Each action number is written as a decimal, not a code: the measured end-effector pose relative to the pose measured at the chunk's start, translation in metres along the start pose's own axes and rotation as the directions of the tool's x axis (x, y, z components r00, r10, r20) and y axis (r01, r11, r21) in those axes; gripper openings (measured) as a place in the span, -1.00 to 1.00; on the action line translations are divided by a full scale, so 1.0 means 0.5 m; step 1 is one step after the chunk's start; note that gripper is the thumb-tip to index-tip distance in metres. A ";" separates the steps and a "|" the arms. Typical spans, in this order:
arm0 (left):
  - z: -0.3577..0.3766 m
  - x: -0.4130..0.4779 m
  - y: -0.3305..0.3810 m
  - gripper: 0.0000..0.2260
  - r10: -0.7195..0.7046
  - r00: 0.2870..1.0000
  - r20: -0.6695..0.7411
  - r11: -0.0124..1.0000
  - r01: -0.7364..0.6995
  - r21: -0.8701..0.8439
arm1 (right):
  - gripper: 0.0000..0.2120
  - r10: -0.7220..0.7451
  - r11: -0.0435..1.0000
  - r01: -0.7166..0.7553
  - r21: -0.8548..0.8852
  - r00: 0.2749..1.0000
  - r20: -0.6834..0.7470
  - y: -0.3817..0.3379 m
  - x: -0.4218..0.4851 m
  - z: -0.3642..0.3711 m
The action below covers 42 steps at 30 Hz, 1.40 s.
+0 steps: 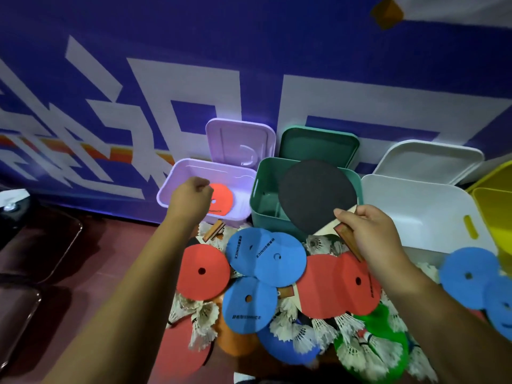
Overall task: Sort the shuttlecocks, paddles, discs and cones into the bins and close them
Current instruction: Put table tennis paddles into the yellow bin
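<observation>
Sports-kit pile and four open bins at the foot of a blue wall with white lettering [277,51], on a red-brown floor [116,245]. Left hand [191,200]: fingers curled into a fist with nothing seen in them, held over the near rim of the lilac bin [171,189]. Lilac bin: holds one red disc [221,200]; its lilac lid [241,142] stands against the wall behind it. Green bin [257,195]: just right of the lilac one, with its green lid [318,145] propped behind. Black-faced paddle [313,195]: blade tilted over the green bin's opening, wooden handle gripped by the right hand [371,234], fingers wrapped round it. The two hands are well apart. White bin [415,206]: right of the green one, its white lid [426,159] leaning behind it. Yellow bin [496,206]: partly cut off at the right edge. Floor pile in front of the bins, left to right: a red paddle face [180,347] at the near left, a loose red disc [203,271], white feather shuttlecocks [202,320] scattered throughout, an orange cone [235,339], three overlapping blue discs [281,259], two overlapping red discs [357,281] under the right forearm, a green cone [382,317] with shuttlecocks on it, and two more blue discs [468,275] in front of the white bin.
</observation>
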<state>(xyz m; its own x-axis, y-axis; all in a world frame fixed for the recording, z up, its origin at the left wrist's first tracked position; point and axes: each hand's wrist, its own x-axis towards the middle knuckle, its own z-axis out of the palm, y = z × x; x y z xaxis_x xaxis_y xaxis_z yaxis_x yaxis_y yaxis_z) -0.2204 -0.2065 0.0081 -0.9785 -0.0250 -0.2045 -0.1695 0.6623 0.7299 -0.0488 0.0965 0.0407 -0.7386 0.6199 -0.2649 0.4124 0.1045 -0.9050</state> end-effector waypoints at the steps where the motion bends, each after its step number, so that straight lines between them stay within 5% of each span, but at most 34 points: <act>1: 0.006 -0.010 -0.005 -0.69 -0.018 0.999 0.033 0.996 0.020 -0.084 | -0.67 0.009 1.000 -0.009 -0.005 1.000 -0.005 0.003 -0.001 -0.001; 4: 0.032 -0.041 0.007 -0.84 0.018 0.992 0.127 0.955 0.020 -0.296 | -0.69 0.016 0.999 -0.016 -0.037 1.000 -0.004 0.006 -0.008 -0.001; 8: 0.076 -0.096 0.071 -0.71 0.124 0.938 0.324 0.865 0.058 -0.498 | -0.67 0.023 0.999 -0.022 -0.030 0.998 0.051 0.000 -0.024 -0.002; 13: 0.138 -0.141 0.138 -0.71 0.250 0.878 0.409 0.794 0.055 -0.605 | -0.69 0.024 0.999 -0.026 0.020 0.993 0.116 -0.010 -0.034 -0.040; 18: 0.216 -0.165 0.192 -0.77 0.234 0.837 0.494 0.728 0.186 -0.660 | -0.79 0.014 0.999 -0.009 -0.047 0.994 0.107 0.008 -0.024 -0.131; 23: 0.322 -0.193 0.274 -0.71 0.176 0.841 0.511 0.708 0.253 -0.659 | -0.83 0.054 0.998 -0.052 -0.024 0.996 0.075 0.054 0.012 -0.281; 28: 0.464 -0.255 0.382 -0.82 0.108 0.833 0.543 0.679 0.337 -0.652 | -0.78 0.194 0.936 -0.203 0.287 0.979 0.059 0.138 0.088 -0.464; 32: 0.600 -0.313 0.470 -0.84 0.096 0.800 0.592 0.675 0.385 -0.630 | -0.78 0.202 0.866 -0.189 0.462 0.979 0.021 0.202 0.150 -0.608; 42: 0.878 -0.423 0.640 -0.81 0.078 0.758 0.648 0.924 0.189 -0.333 | -0.88 0.189 0.791 0.004 0.612 0.950 -0.250 0.314 0.315 -0.937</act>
<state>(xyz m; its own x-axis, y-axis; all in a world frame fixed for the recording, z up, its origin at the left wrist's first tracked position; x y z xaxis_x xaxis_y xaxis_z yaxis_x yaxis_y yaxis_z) -0.0161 0.3393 -0.0014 -0.6789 0.5176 -0.5207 -0.3809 0.3580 0.8525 0.1494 0.5749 0.0127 -0.4902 0.8029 -0.3392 -0.0031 -0.3908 -0.9205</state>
